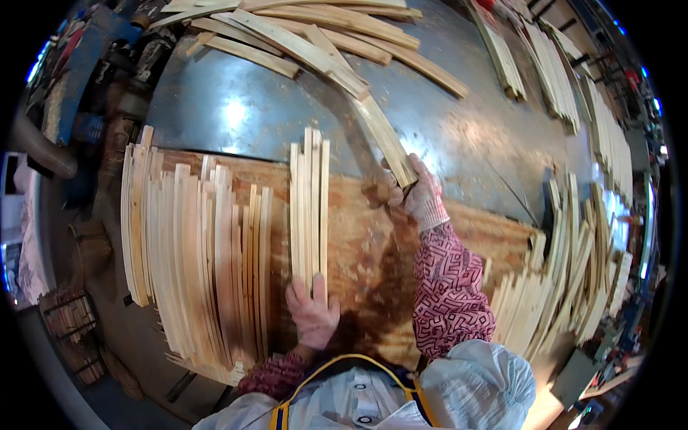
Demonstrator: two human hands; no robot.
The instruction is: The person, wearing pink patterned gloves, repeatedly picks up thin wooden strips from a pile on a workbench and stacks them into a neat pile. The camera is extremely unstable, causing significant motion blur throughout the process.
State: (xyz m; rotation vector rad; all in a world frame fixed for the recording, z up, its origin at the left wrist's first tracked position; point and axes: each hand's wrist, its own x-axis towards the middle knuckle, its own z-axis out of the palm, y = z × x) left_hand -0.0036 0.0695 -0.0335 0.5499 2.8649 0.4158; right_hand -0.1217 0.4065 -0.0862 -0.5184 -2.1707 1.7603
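Note:
In my right hand (426, 195), gloved and closed, is the near end of a wooden slat (383, 136). It slants away to the far left, and its far end meets other slats on the metal table. My left hand (313, 313), also gloved, grips the near end of a small bundle of narrow wooden strips (309, 208). These strips lie side by side on the plywood board (365, 251), pointing away from me. Left of that bundle stands a wide row of similar strips (190, 265), with uneven far ends.
A loose pile of slats (315, 32) covers the far part of the shiny metal table (208, 107). More strips (530, 308) are stacked at the near right, and long rows (552, 79) run along the far right. Dark machinery (136, 93) stands at the left edge.

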